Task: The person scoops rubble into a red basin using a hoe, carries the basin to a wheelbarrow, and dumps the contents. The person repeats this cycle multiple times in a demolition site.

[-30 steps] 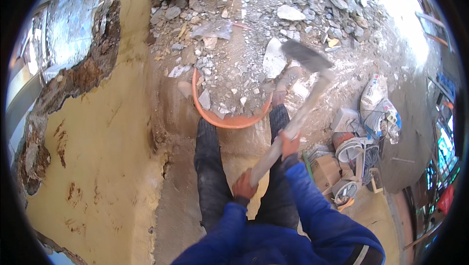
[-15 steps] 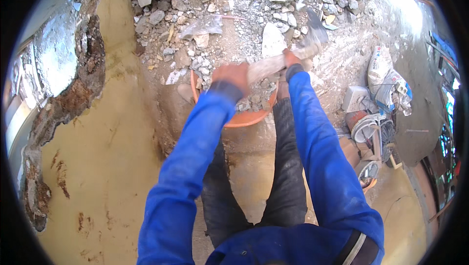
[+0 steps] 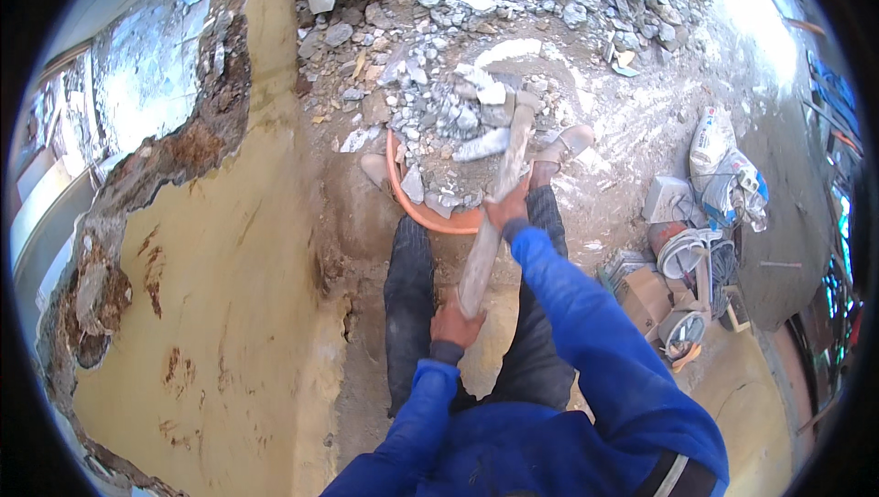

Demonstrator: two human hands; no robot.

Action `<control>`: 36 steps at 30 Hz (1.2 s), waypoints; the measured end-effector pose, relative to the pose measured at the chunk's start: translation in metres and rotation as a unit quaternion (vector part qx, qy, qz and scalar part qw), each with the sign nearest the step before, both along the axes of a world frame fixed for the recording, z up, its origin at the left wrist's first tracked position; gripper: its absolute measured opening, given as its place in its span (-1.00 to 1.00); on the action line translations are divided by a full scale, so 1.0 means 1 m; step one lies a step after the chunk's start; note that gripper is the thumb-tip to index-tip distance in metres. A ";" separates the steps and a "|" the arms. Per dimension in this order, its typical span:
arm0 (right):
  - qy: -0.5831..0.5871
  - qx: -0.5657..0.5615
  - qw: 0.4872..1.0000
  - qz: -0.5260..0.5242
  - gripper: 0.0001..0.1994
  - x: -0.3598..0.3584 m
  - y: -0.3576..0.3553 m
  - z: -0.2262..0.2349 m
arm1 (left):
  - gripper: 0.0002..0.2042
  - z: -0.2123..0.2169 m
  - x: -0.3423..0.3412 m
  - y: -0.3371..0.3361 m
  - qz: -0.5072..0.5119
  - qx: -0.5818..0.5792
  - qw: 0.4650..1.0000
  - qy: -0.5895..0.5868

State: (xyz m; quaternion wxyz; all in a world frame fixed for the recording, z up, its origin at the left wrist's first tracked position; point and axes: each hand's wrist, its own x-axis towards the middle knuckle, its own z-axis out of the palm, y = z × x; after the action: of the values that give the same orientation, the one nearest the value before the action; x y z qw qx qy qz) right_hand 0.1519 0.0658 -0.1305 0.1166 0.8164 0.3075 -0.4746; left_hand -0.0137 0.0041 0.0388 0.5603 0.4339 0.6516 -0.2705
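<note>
While our L hand [image 3: 457,319] wraps the hoe [image 3: 480,268] handle's butt & our R hand [image 3: 506,207] grips higher up, its blurred head is among rubble [image 3: 449,117] past the orange tub [image 3: 453,223]'s near rim. Prob. we're raking rubble in; next move calls for a low, steady pull.
</note>
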 end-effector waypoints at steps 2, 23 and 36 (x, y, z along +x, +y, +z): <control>0.030 0.110 0.988 -0.108 -0.14 -0.018 -0.043 0.023 | -0.38 0.024 -0.013 -0.036 0.011 -0.008 1.000 0.012; 0.019 0.318 0.937 -0.140 -0.03 0.059 0.294 -0.069 | -0.43 -0.142 0.074 0.229 0.168 0.253 0.946 -0.115; 0.042 0.105 0.985 -0.134 0.01 0.001 0.020 -0.069 | -0.42 -0.046 0.014 0.005 0.050 0.025 0.998 0.007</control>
State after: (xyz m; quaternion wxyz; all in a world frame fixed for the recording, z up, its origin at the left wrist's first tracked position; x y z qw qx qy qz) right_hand 0.1533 0.0855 -0.1995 -0.0470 0.8374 0.2478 -0.4849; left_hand -0.0002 0.0094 -0.0068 0.5579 0.4125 0.6828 -0.2290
